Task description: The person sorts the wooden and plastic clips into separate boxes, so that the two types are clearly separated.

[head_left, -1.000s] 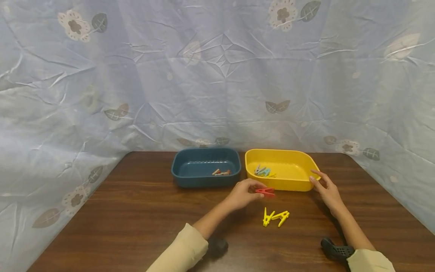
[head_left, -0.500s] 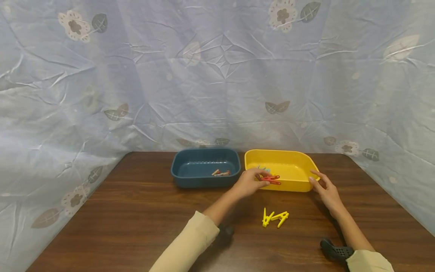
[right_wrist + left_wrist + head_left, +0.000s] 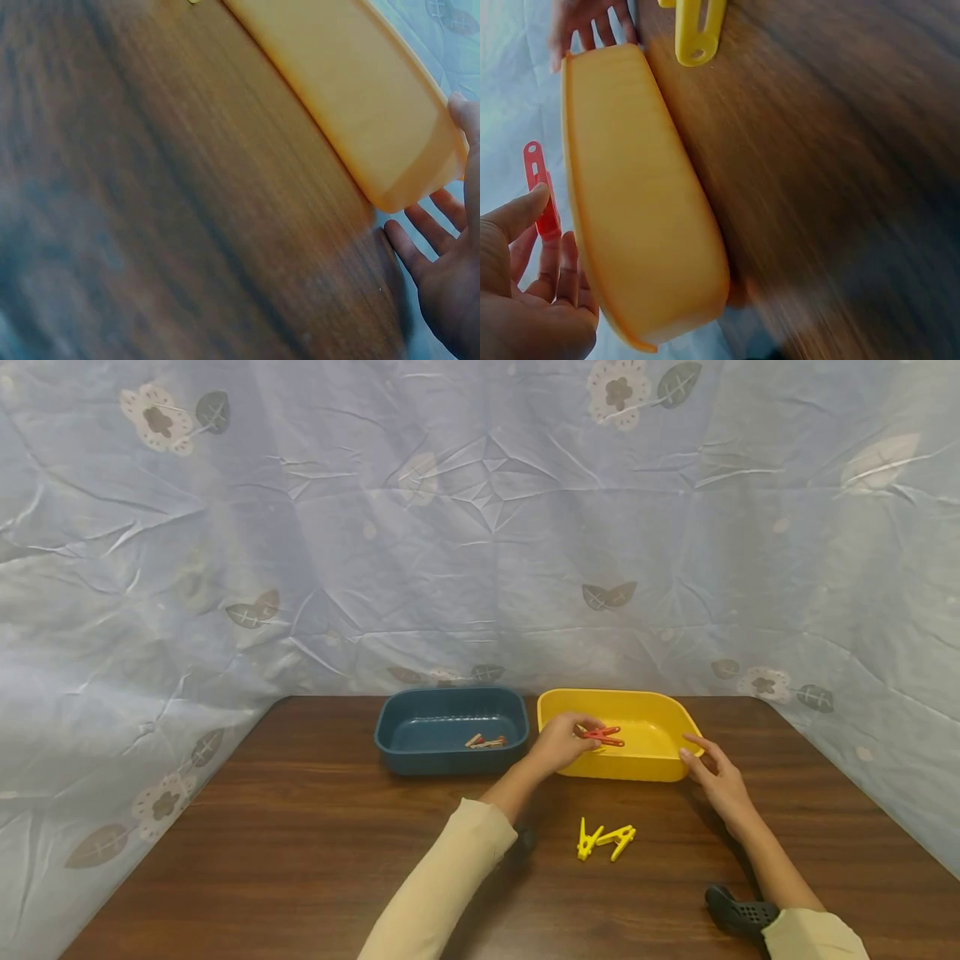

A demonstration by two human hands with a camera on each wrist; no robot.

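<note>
My left hand pinches a red plastic clothespin between thumb and fingers, over the yellow bin. In the left wrist view the red clothespin points away from the thumb, beside the bin's rim. The clothespins inside the bin are mostly hidden behind that hand. At the bin's near right corner, my right hand holds the rim with thumb and forefinger; the other fingers spread below the rim in the right wrist view. Two yellow clothespins lie touching on the table before the bin.
A dark blue bin with several wooden clothespins stands left of the yellow one. Both sit near the back of the brown wooden table, before a floral curtain. A black strapped device is on my right wrist.
My left hand has carried the red clothespin forward and up, from in front of the yellow bin to above it. The right hand has stayed at the bin's corner.
</note>
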